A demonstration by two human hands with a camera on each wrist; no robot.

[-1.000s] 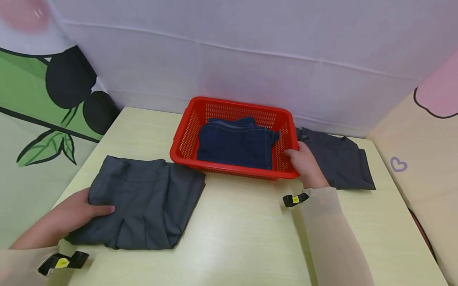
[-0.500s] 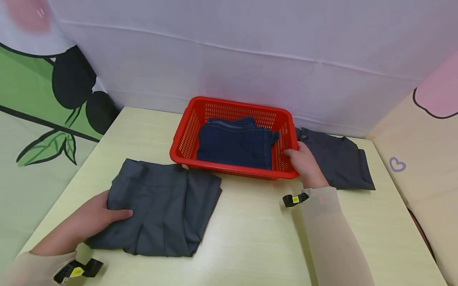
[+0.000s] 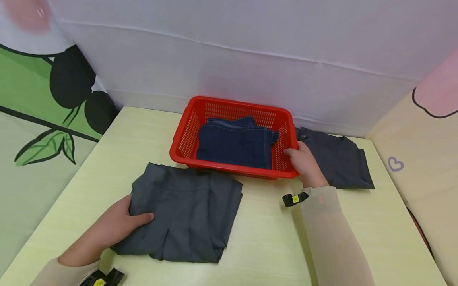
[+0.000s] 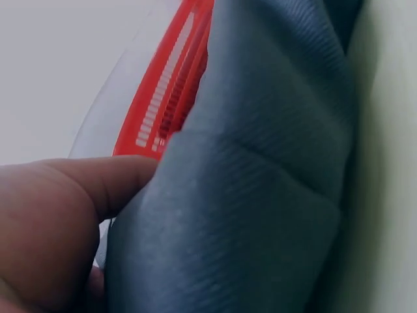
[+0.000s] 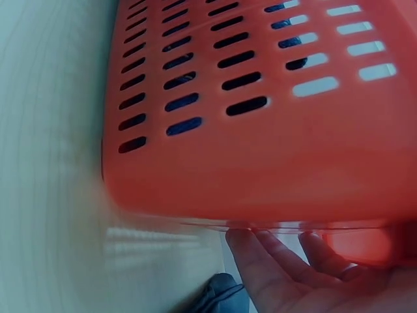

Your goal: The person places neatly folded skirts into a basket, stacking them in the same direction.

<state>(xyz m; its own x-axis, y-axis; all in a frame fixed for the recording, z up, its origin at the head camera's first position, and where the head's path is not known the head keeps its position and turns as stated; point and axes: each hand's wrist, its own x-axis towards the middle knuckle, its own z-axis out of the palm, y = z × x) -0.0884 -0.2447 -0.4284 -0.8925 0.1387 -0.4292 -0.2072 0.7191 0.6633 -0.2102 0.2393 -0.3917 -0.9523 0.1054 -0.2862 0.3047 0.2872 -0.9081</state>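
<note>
My left hand (image 3: 123, 222) grips the left side of a folded dark grey garment (image 3: 186, 214), thumb on top and the other fingers hidden beneath. In the left wrist view the thumb lies against the thick grey fold (image 4: 241, 176). The garment's far edge overlaps the near side of a red plastic basket (image 3: 229, 169). My right hand (image 3: 305, 165) holds that basket by its right rim, thumb inside and fingers outside; the right wrist view shows fingers (image 5: 280, 261) against its slotted wall (image 5: 228, 169). Folded dark blue denim (image 3: 234, 145) lies in the basket.
Another folded dark grey garment (image 3: 336, 159), with a button at its corner, lies right of the basket, partly behind my right hand. The pale wooden table (image 3: 264, 230) meets a fabric-covered wall (image 3: 222, 59) at the back. Printed panels stand at both sides.
My left hand has moved right with the grey garment, bringing it in front of the basket. My right hand and the basket have stayed in place.
</note>
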